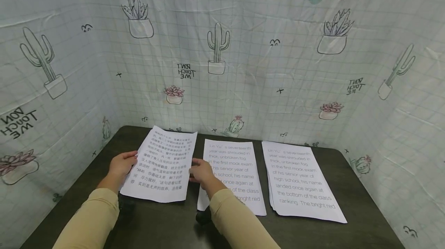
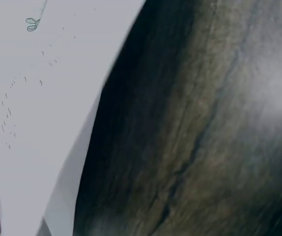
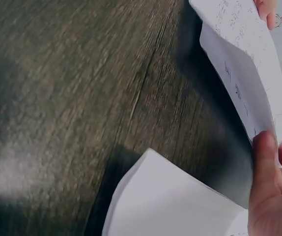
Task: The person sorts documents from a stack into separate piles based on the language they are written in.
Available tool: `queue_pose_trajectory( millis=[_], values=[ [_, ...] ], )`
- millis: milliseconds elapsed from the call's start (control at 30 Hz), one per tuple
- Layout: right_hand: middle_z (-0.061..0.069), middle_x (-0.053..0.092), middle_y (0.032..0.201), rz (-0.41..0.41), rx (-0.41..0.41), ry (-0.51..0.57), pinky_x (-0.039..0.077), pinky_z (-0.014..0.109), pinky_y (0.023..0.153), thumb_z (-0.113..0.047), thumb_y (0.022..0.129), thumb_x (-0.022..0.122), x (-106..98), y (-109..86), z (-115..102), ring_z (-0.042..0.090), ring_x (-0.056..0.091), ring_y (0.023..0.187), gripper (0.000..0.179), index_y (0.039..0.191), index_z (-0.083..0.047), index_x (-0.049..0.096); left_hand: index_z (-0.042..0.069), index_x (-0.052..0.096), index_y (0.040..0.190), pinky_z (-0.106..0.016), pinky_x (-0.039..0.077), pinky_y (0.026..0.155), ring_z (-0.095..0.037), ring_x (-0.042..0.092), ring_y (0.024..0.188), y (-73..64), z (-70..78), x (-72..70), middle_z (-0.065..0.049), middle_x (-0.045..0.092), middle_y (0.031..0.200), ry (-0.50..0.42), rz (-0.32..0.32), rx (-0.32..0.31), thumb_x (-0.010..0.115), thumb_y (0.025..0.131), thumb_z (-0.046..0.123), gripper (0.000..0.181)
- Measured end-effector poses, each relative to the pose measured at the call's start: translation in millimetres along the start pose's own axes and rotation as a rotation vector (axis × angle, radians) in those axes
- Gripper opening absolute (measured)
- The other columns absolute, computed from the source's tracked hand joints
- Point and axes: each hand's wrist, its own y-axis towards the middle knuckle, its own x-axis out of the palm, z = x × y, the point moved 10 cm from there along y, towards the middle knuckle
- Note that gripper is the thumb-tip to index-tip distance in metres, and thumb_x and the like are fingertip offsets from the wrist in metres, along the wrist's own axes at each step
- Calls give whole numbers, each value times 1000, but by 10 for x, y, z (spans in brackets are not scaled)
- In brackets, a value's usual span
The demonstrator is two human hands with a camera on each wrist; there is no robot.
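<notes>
Backdrop: pale grid-patterned fabric printed with potted cacti and succulents (image 1: 250,75), hanging in folds behind and on both sides of the table.
Surface: dark wood-grained tabletop (image 1: 163,225), its far edge meeting the fabric.
Left papers: white sheets printed with black Chinese characters (image 1: 160,167), at the left, between the two hands; the shadow and gap beneath suggest they are lifted off the tabletop, and a second layer shows below the top sheet.
Left hand (image 1: 122,166): pinches their left edge, thumb and fingers together on it.
Right hand (image 1: 202,172): clamped on their right edge, near the middle papers.
Reason for the hold: opposite edges probably keep the limp sheets spread and leave the print uncovered.
Middle papers: white sheets with large grey English print (image 1: 231,156), lying flat, partly hidden by the right forearm.
Right papers: similar white English-printed sheets (image 1: 295,181), lower edges slightly offset.
Spacing: likely to keep the piles distinct, text facing the person.
</notes>
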Motion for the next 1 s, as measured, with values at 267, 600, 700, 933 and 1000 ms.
queue_pose_trajectory(
  millis=[267,600,700,933,1000],
  values=[
    [22,59,131,-45,1,-131,56,39,92,-8,94,57,53,5,-21,31,67,109,48,140,4,48,-5,40,145,-47,42,106,-37,46,125,-60,27,50,-28,41,146,-4,-38,-15,48,99,12,49],
    [21,48,147,-55,-11,-256,36,52,113,-16,92,60,53,-36,-59,40,43,137,54,140,4,49,-4,33,149,-51,36,113,-39,42,129,-73,11,89,-28,37,148,-50,-68,-51,46,100,14,53],
    [21,51,144,-53,-29,-270,37,52,113,-16,91,60,18,-46,-85,40,45,136,53,140,3,49,-4,33,149,-51,37,112,-39,43,128,7,-13,97,-28,37,149,-46,-68,-44,47,99,13,54],
    [22,51,143,-85,-21,-271,44,51,107,-19,93,58,-103,-98,-130,38,56,125,56,144,-1,45,-2,36,147,-43,45,101,-36,46,126,161,-53,189,-25,40,147,-10,-73,-9,48,100,18,53],
    [23,50,143,-91,-29,-251,47,48,104,-18,92,58,-156,-97,-145,38,58,122,56,144,-1,45,-5,34,148,-47,41,107,-38,42,131,2,84,252,-28,37,150,-29,-113,5,47,99,16,54]
  ],
)
